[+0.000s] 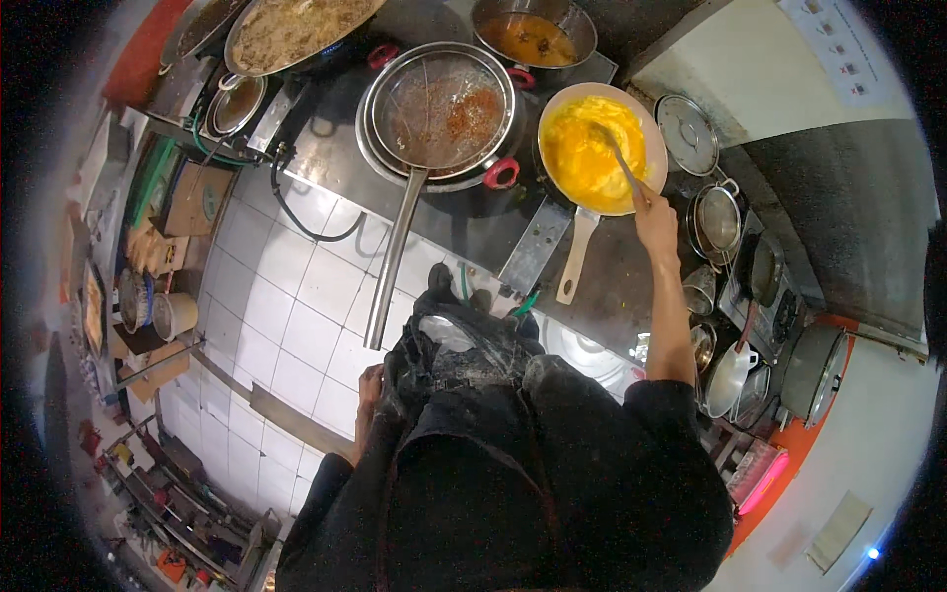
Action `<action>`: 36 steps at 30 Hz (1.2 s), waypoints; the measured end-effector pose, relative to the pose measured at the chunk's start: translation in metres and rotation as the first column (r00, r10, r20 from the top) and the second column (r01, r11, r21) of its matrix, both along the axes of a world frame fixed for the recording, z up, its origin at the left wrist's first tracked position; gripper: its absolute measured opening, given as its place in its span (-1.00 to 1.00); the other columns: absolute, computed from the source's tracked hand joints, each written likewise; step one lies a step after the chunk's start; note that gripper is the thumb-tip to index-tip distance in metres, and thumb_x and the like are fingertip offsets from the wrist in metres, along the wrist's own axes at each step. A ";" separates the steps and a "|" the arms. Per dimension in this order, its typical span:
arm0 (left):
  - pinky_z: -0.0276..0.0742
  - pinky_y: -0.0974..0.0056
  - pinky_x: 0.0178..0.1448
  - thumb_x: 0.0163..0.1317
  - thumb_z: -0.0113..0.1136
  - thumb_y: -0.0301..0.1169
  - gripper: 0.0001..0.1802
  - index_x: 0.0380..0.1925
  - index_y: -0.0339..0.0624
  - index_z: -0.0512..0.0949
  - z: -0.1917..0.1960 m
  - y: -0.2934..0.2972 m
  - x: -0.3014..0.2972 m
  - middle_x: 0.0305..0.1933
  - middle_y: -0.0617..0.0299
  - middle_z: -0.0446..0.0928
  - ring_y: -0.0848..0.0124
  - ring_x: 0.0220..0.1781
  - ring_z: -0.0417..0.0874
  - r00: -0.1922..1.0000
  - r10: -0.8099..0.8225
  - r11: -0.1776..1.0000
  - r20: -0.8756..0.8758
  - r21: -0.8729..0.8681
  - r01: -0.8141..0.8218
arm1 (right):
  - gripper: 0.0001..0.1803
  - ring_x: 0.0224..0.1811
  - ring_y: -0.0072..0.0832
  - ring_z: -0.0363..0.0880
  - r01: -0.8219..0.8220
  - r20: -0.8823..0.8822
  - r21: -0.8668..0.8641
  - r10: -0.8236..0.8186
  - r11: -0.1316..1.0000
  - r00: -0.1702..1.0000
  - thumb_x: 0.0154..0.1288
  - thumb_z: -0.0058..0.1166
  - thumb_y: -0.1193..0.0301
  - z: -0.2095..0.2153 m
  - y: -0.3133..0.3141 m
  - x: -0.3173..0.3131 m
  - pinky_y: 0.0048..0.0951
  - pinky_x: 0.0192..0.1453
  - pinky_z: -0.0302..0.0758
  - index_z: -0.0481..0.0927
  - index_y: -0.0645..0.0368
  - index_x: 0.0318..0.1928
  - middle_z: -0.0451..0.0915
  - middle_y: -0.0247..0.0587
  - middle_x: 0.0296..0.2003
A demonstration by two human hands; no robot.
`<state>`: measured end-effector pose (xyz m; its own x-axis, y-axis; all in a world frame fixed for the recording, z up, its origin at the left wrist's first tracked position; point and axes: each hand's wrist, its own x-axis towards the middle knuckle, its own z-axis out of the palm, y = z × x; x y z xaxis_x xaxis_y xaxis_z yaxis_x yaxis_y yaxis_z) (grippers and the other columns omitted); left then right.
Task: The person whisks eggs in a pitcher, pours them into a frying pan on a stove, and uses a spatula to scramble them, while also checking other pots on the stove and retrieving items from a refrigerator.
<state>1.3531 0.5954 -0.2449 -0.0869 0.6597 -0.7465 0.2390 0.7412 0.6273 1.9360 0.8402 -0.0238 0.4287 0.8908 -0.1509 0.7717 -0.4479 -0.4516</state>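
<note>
My right hand [655, 219] is closed around the handle of a grey, spoon-like utensil [619, 158]. Its head rests in yellow beaten egg [582, 133], partly covered, so its exact shape is unclear. The egg is spread over the bottom of a cream frying pan [651, 187], paler and more set toward the right. The pan's light handle [579, 255] points toward me, untouched. My left hand [368, 400] hangs low beside my dark trousers, holding nothing I can see; its fingers lie against the cloth.
Left of the pan, a long-handled strainer [398, 252] lies across a pot with red handles [501, 174]. Behind stand a pot of orange-brown liquid [590, 44] and a large pan of frothy oil [237, 54]. A metal lid [688, 135] and several pots line the right wall.
</note>
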 end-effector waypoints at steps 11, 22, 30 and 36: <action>0.48 0.26 -0.04 0.28 0.03 -0.22 -0.57 -0.09 -0.42 0.55 -0.042 -0.032 0.000 -0.21 -0.02 0.63 0.31 -0.16 0.60 0.961 -0.169 0.985 -0.219 -0.059 0.160 | -0.70 -0.24 0.06 0.60 -0.119 0.184 -0.031 0.123 0.992 0.975 0.26 0.02 0.20 -0.006 -0.010 0.001 -0.06 -0.09 0.50 0.67 0.13 -0.21 0.62 0.11 -0.38; 0.49 0.30 -0.01 0.25 0.08 -0.27 -0.59 -0.08 -0.42 0.55 -0.002 -0.009 0.015 -0.13 0.01 0.61 0.30 -0.10 0.59 0.976 0.217 0.970 0.026 -0.116 -0.212 | -0.64 -0.08 0.05 0.55 -0.096 0.088 -0.154 0.111 0.983 0.990 0.27 0.01 0.22 0.040 0.000 -0.012 -0.19 0.00 0.48 0.60 0.07 0.01 0.56 0.24 -0.20; 0.48 0.28 -0.02 0.30 0.06 -0.24 -0.60 -0.06 -0.40 0.54 -0.030 -0.031 -0.004 -0.17 0.01 0.62 0.32 -0.14 0.59 0.992 0.081 0.996 -0.099 -0.035 -0.085 | -0.65 -0.49 -0.41 0.54 -0.157 0.069 -0.176 0.171 0.972 0.983 0.25 0.06 0.28 0.088 -0.021 0.039 -0.41 -0.39 0.40 0.62 0.15 -0.01 0.60 -0.14 -0.50; 0.47 0.29 -0.02 0.31 0.05 -0.27 -0.60 -0.07 -0.44 0.53 -0.079 -0.062 -0.031 -0.18 0.01 0.62 0.35 -0.14 0.58 0.999 -0.003 0.999 0.051 0.043 0.001 | -0.67 -0.65 -0.70 0.24 -0.249 -0.404 -0.279 0.122 0.927 0.907 0.23 0.14 0.33 0.058 -0.017 0.031 -0.51 -0.59 0.20 0.63 0.20 -0.03 0.45 -0.44 -0.63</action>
